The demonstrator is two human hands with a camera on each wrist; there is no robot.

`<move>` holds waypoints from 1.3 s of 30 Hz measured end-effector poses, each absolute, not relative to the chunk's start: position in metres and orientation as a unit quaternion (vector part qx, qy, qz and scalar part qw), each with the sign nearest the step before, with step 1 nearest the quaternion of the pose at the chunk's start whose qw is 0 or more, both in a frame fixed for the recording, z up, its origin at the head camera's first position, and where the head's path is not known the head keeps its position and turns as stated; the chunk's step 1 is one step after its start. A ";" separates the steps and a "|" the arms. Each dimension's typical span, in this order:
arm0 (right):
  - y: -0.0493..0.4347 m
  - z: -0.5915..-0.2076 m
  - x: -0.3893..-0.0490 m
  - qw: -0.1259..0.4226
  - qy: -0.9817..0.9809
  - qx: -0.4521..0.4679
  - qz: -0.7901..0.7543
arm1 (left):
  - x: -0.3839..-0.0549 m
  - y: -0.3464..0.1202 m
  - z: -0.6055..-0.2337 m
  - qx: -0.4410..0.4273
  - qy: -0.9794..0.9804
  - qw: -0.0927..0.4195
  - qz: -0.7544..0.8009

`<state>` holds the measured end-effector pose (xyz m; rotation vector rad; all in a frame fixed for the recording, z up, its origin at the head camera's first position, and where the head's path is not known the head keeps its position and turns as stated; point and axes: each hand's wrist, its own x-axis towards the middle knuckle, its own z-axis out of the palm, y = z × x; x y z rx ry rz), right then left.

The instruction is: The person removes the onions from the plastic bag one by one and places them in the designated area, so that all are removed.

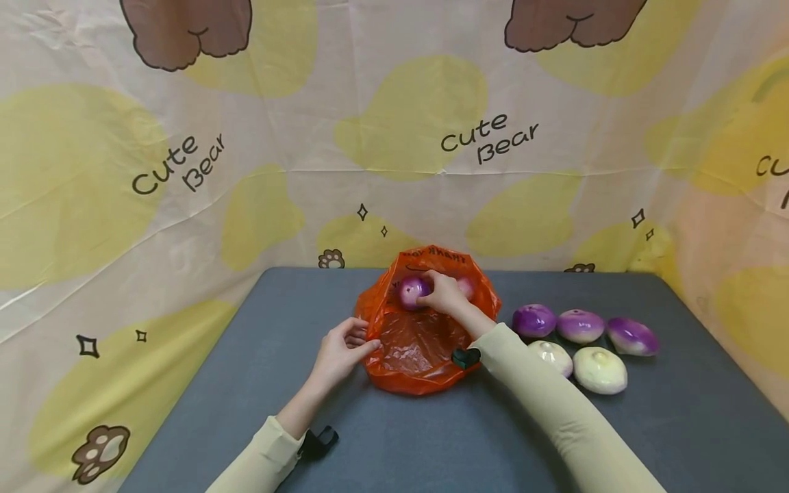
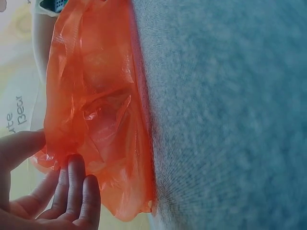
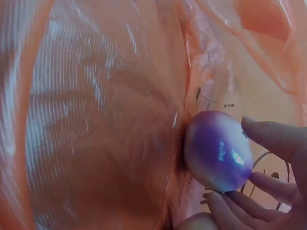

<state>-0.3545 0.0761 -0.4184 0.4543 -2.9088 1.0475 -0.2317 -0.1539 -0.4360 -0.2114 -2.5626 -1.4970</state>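
Observation:
An orange plastic bag [image 1: 425,380] stands with its mouth spread wide in the head view. My left hand [image 1: 337,352] holds the bag's left rim, thumb on one side of the film and fingers on the other. Inside the bag's far part, my right hand [image 1: 445,293] holds a purple-and-white onion [image 1: 411,293] between thumb and fingers. The right wrist view shows this onion [image 3: 218,151] close to the bag's wall. Another onion [image 1: 466,288] lies behind the right hand, partly hidden.
Right of the bag, several onions lie on the grey table [image 1: 246,383]: purple ones such as this onion [image 1: 580,326] behind, pale ones such as this onion [image 1: 600,370] in front. A printed cloth [image 1: 394,137] hangs behind the table.

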 end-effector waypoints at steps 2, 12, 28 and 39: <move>0.074 -0.422 -0.354 0.015 -0.930 0.154 0.334 | -0.232 -0.154 -0.436 -0.071 -0.859 0.084 -0.500; 0.061 -0.437 -0.353 0.045 -0.916 0.169 0.361 | -0.230 -0.154 -0.437 -0.070 -0.859 0.084 -0.499; 0.048 -0.453 -0.356 0.039 -0.912 0.192 0.361 | -0.230 -0.154 -0.437 -0.074 -0.859 0.083 -0.500; 0.040 -0.458 -0.353 0.057 -0.910 0.181 0.368 | -0.230 -0.154 -0.436 -0.071 -0.860 0.081 -0.499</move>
